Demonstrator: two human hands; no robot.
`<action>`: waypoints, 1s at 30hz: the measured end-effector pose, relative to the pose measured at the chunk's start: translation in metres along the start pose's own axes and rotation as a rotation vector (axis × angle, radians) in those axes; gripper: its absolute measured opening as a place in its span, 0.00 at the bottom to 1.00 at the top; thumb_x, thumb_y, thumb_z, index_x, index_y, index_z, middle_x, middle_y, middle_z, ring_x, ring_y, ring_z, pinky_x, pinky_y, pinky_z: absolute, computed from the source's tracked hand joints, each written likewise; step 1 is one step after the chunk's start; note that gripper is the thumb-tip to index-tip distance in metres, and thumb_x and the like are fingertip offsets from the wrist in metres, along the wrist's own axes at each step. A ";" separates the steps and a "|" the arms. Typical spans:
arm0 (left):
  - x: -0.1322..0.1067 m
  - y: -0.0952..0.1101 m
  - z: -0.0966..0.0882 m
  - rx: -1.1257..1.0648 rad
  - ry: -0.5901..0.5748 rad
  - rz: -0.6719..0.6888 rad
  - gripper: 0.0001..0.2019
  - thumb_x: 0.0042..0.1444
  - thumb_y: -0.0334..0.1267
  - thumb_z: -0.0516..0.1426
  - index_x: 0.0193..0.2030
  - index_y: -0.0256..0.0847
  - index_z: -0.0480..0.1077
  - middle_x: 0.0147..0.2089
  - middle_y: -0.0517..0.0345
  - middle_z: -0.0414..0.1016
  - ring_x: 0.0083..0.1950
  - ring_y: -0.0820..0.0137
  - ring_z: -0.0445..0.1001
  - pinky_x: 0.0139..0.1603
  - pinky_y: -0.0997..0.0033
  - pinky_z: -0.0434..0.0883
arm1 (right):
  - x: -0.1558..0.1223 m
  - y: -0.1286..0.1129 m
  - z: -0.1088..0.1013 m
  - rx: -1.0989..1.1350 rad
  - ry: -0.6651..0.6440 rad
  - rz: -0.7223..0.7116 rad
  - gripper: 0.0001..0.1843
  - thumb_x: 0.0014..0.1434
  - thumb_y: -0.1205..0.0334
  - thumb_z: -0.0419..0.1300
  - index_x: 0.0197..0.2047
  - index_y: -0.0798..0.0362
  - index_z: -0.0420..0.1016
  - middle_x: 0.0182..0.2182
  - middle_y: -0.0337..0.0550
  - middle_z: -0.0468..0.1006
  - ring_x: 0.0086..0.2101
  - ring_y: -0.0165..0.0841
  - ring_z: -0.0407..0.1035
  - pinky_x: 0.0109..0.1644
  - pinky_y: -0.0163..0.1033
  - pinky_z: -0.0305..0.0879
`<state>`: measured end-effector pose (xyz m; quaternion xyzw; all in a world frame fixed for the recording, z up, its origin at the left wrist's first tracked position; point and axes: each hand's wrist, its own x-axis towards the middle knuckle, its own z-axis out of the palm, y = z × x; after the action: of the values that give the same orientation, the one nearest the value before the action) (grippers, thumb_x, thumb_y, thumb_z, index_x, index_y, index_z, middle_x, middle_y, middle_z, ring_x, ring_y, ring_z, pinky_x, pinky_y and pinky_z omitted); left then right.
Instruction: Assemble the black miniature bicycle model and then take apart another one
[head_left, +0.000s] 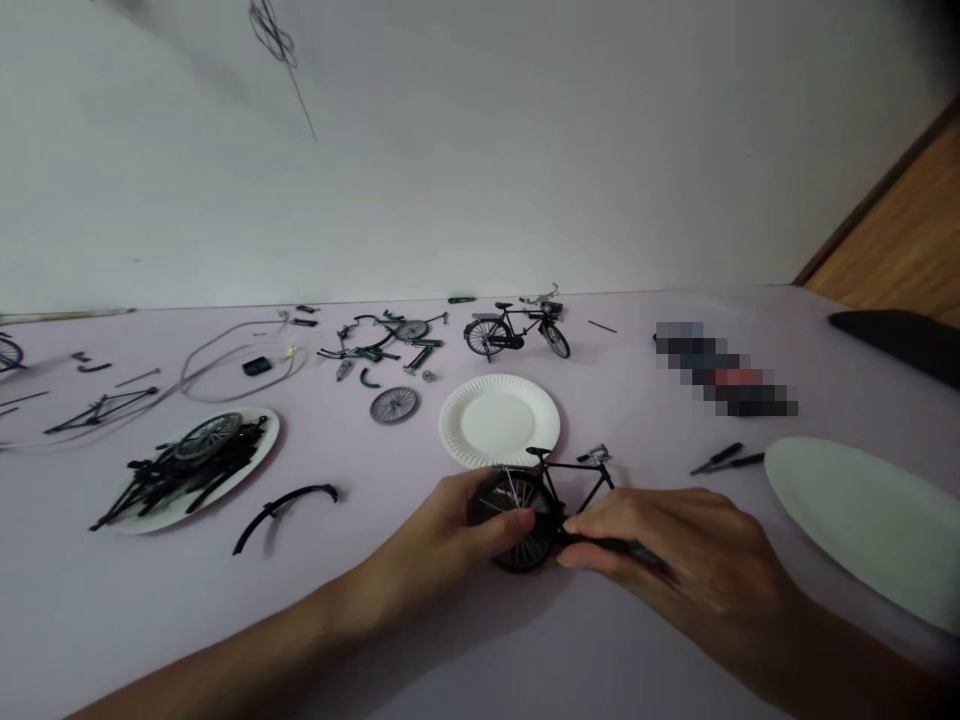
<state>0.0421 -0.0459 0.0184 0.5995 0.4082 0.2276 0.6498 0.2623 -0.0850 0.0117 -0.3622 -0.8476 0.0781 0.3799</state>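
Fingers of the left hand (454, 525) hold a small black bike (553, 495) by its spoked wheel (517, 490), at five o'clock in view; fingers of the right hand (694, 550) pinch the bike's middle.

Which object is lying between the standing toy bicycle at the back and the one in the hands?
In the head view, a white plate lies between them.

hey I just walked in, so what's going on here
A person is working on a small bike with bare hands. The left hand grips its rear wheel; the right hand pinches something dark just beside it, hard to tell what. Beyond a white plate, another bike stands upright. To the left, loose parts lie about, some heaped on another plate.
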 end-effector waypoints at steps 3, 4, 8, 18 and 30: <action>0.000 -0.005 -0.001 -0.021 0.045 -0.018 0.14 0.60 0.46 0.60 0.46 0.37 0.74 0.44 0.54 0.77 0.47 0.63 0.73 0.46 0.69 0.69 | 0.000 0.001 0.001 0.019 0.017 -0.005 0.05 0.64 0.61 0.62 0.40 0.53 0.74 0.30 0.36 0.80 0.28 0.28 0.76 0.34 0.33 0.70; 0.000 -0.007 -0.001 -0.064 0.068 -0.036 0.15 0.59 0.46 0.61 0.46 0.38 0.75 0.44 0.54 0.78 0.47 0.62 0.73 0.46 0.69 0.70 | 0.000 0.002 0.000 0.028 0.024 -0.014 0.04 0.64 0.62 0.62 0.40 0.54 0.74 0.30 0.37 0.80 0.29 0.28 0.75 0.35 0.33 0.70; 0.002 -0.017 -0.002 -0.395 0.149 -0.146 0.16 0.58 0.43 0.61 0.51 0.40 0.74 0.48 0.53 0.78 0.50 0.61 0.75 0.49 0.65 0.71 | 0.001 0.005 -0.003 0.067 0.037 -0.024 0.02 0.65 0.65 0.62 0.41 0.54 0.74 0.32 0.38 0.80 0.31 0.28 0.76 0.39 0.32 0.71; 0.002 -0.023 -0.005 -0.516 -0.050 -0.018 0.17 0.63 0.39 0.60 0.58 0.43 0.71 0.57 0.51 0.76 0.57 0.62 0.74 0.60 0.63 0.67 | 0.002 0.015 -0.029 -0.024 0.152 0.089 0.04 0.65 0.62 0.61 0.44 0.46 0.75 0.37 0.35 0.83 0.34 0.28 0.78 0.38 0.31 0.71; 0.005 -0.015 -0.001 -0.253 -0.033 0.131 0.18 0.57 0.34 0.65 0.54 0.40 0.71 0.50 0.52 0.77 0.51 0.65 0.76 0.53 0.68 0.70 | 0.006 0.030 -0.051 -0.215 0.355 0.307 0.09 0.69 0.58 0.52 0.36 0.46 0.70 0.25 0.35 0.74 0.24 0.29 0.69 0.30 0.38 0.63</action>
<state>0.0414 -0.0437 0.0027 0.5421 0.3254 0.3092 0.7104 0.3117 -0.0668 0.0383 -0.5331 -0.7060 -0.0205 0.4658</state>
